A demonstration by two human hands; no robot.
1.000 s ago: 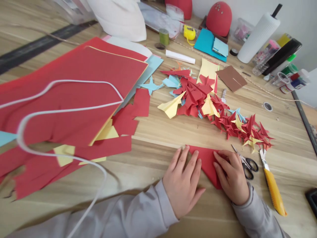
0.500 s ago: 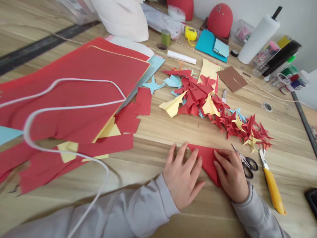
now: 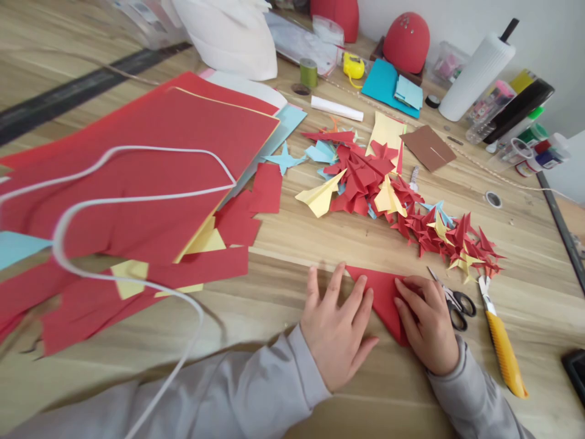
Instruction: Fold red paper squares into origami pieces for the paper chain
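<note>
A red sheet of paper point(image 3: 382, 299), folded into a triangle, lies on the wooden table in front of me. My left hand point(image 3: 336, 335) is spread over its left side, with some fingertips touching the upper left edge. At the right side, my right hand point(image 3: 428, 323) has its fingers bent and gripping the paper's edge, partly hiding it. Black-handled scissors point(image 3: 458, 302) lie just beyond my right hand. To their right is a yellow utility knife point(image 3: 505, 353).
Folded red, yellow and blue paper shapes point(image 3: 361, 177) are heaped beyond my hands. Large red sheets point(image 3: 150, 177) and cut scraps point(image 3: 137, 305) cover the left, crossed by a white cord point(image 3: 192, 299). Behind stand a yellow tape measure point(image 3: 353, 64), a white bottle point(image 3: 478, 76) and small jars.
The view has shifted slightly, so the sheets on the left appear a little further right and lower. My left fingers are a bit more spread; the right hand and the folded paper stay put.
</note>
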